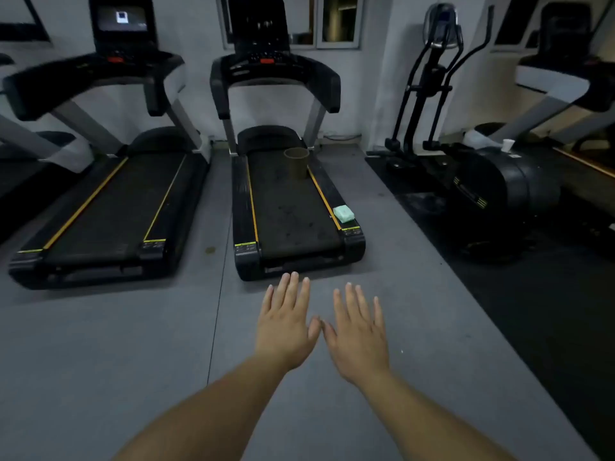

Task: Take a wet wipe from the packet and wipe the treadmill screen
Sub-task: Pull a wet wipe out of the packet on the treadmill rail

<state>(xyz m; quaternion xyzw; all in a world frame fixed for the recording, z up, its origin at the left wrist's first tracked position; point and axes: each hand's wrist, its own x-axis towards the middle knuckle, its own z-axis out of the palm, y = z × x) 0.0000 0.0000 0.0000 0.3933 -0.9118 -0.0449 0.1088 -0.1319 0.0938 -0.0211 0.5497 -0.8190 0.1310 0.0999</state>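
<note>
A pale green wet wipe packet (pixel 343 213) lies on the right side rail of the middle treadmill (pixel 293 207), near its rear end. That treadmill's dark screen (pixel 259 23) stands at the top of its console, far ahead. My left hand (pixel 285 324) and my right hand (pixel 358 331) are held out flat over the grey floor, palms down, fingers spread, thumbs almost touching. Both hands hold nothing and hover just short of the treadmill's rear edge.
A brown cylindrical bin (pixel 297 163) stands on the middle treadmill's belt near the front. A second treadmill (pixel 106 207) with a lit screen (pixel 122 18) is on the left. An elliptical trainer (pixel 466 181) sits on a black mat at right, with a white cup (pixel 508 145) on it.
</note>
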